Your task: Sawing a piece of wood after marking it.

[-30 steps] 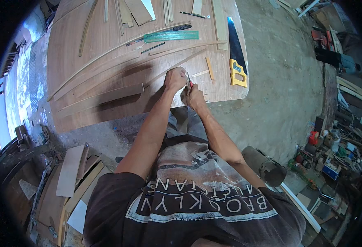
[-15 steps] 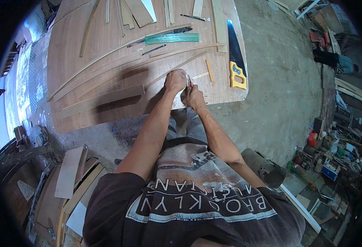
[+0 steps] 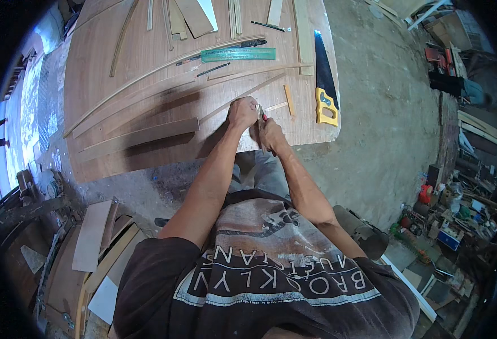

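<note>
My left hand (image 3: 243, 112) is closed near the front edge of the wooden tabletop (image 3: 147, 79), pressing on something pale whose shape is mostly hidden. Right beside it, my right hand (image 3: 271, 134) grips a narrow red-handled tool (image 3: 264, 117), held upright in the view, its kind unclear. A short orange wooden strip (image 3: 290, 99) and a pale thin strip (image 3: 275, 108) lie just beyond. A handsaw (image 3: 327, 107) with a yellow handle lies at the table's right. A green translucent ruler (image 3: 237, 54), pencils (image 3: 268, 26) and long thin slats (image 3: 147, 136) rest farther along.
Scrap boards (image 3: 93, 231) lean at lower left. A metal cylinder (image 3: 361, 229) stands behind my right elbow. Piled clutter (image 3: 446, 231) and timber (image 3: 480, 127) line the right side, where a person (image 3: 469, 89) in a teal top is partly visible. Concrete floor (image 3: 373, 141) surrounds the table.
My hands and the red-handled tool appear slightly lower and a little farther right in the picture, along with a small shift of the whole tabletop. My grip looks much the same.
</note>
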A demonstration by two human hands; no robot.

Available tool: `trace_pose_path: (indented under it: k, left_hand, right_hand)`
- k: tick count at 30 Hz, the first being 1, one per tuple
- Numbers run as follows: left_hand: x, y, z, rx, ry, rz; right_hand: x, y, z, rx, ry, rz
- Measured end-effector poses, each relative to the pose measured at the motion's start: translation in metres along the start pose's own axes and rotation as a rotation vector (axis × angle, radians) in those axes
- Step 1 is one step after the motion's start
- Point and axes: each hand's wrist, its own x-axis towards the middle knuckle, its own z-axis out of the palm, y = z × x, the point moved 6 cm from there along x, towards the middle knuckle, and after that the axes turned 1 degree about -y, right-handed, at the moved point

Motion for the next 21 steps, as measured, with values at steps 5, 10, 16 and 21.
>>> trace_pose_path:
  k: [5, 10, 16, 21]
  left_hand:
    - [-0.008, 0.016, -0.007, -0.016, 0.021, 0.021]
    - [-0.007, 0.016, -0.007, -0.015, 0.000, -0.010]
    - [-0.005, 0.010, -0.004, -0.006, 0.045, 0.029]
    - [-0.002, 0.006, 0.001, -0.020, 0.038, 0.027]
  right_hand:
    - [0.006, 0.007, -0.005, 0.016, -0.020, 0.010]
    - [0.012, 0.009, -0.004, -0.016, -0.066, -0.003]
    - [0.004, -0.001, 0.002, -0.028, -0.062, -0.062]
    - [0.007, 0.015, 0.012, -0.039, 0.038, 0.011]
